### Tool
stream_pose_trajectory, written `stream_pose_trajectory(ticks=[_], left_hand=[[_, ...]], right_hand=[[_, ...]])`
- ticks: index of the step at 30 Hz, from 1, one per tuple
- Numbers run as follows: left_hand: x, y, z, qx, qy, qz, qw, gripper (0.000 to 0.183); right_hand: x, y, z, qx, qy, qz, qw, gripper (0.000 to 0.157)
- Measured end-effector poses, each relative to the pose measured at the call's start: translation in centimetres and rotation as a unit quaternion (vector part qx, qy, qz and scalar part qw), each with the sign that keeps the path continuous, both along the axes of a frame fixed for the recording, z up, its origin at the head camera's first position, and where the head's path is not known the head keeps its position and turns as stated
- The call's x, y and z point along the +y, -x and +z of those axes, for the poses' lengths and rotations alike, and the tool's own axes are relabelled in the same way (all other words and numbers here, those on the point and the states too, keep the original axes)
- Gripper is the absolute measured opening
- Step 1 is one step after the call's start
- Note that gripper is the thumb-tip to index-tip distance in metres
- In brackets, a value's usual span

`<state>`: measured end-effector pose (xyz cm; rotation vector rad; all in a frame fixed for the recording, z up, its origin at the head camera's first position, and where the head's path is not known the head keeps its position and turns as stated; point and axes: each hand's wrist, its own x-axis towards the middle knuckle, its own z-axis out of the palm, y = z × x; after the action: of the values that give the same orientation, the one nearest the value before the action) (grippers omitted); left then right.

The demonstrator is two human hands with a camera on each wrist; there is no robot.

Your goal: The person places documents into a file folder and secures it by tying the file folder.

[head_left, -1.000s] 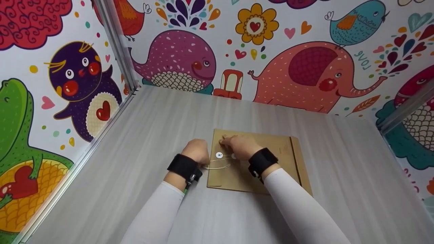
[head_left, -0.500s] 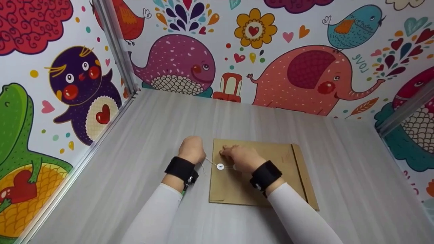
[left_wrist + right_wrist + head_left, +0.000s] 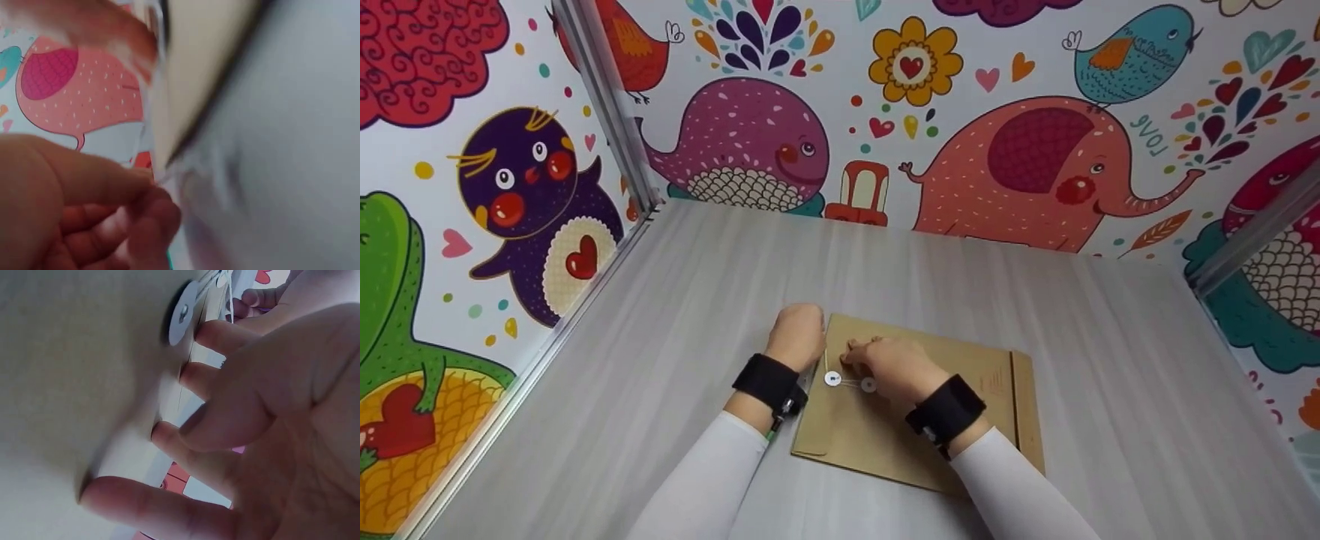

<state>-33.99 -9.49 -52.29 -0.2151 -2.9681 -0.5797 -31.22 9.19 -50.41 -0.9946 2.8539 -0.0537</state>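
A brown kraft envelope [image 3: 877,442] lies slightly turned on the table, with two white button discs [image 3: 832,379] near its left edge. Thin white string [image 3: 826,352] runs between the discs and up from the left one to my left hand [image 3: 797,334]. Thumb and forefinger of that hand pinch the string's end in the left wrist view, just off the envelope's edge. My right hand [image 3: 896,367] rests on the envelope beside the discs. Its spread fingertips press on the paper in the right wrist view, near one disc [image 3: 183,315], with the thumb held off the surface.
The light wood-grain table [image 3: 697,262] reaches back to a wall printed with cartoon animals [image 3: 1020,172]. A metal frame strip [image 3: 532,352] runs along the left wall. Black straps [image 3: 949,411] circle both wrists.
The left hand has carried the string round the left disc, from its near side past the left to its far side. The envelope has turned a little clockwise; the right hand stays on it.
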Motion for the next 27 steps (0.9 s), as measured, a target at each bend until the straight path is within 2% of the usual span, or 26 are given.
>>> stream_pose_trajectory(ticks=[6,10,15,17,20,24,27], left_hand=[[0.2,-0.8,1.5,-0.004,0.042,0.015,0.9990,0.015],[0.5,-2.1,2.4,0.008,0.057,0.022,0.9981,0.011],[1.4,-4.0,2.6,0.041,0.088,0.019,0.9951,0.005],[2.0,-4.8,2.5,0.046,0.103,0.008,0.9936,0.004],[3.0,-6.1,1.9,0.063,0.137,-0.027,0.9882,0.003],[4.6,-7.5,0.9,0.114,0.185,-0.067,0.9737,0.006],[5.5,-8.4,0.6,0.143,0.199,-0.081,0.9662,0.009]], right_hand=[[0.0,0.2,0.1,0.006,0.013,0.005,1.000,0.045],[-0.1,0.0,0.1,-0.005,0.022,-0.012,1.000,0.044],[-0.1,-0.4,-0.1,-0.008,0.025,-0.024,0.999,0.046],[0.0,-0.4,-0.1,-0.010,0.028,-0.026,0.999,0.044],[0.4,0.0,0.0,-0.017,0.040,-0.028,0.999,0.036],[1.4,1.0,0.2,-0.050,0.073,-0.039,0.995,0.041],[2.1,1.9,0.4,-0.085,0.100,-0.056,0.990,0.047]])
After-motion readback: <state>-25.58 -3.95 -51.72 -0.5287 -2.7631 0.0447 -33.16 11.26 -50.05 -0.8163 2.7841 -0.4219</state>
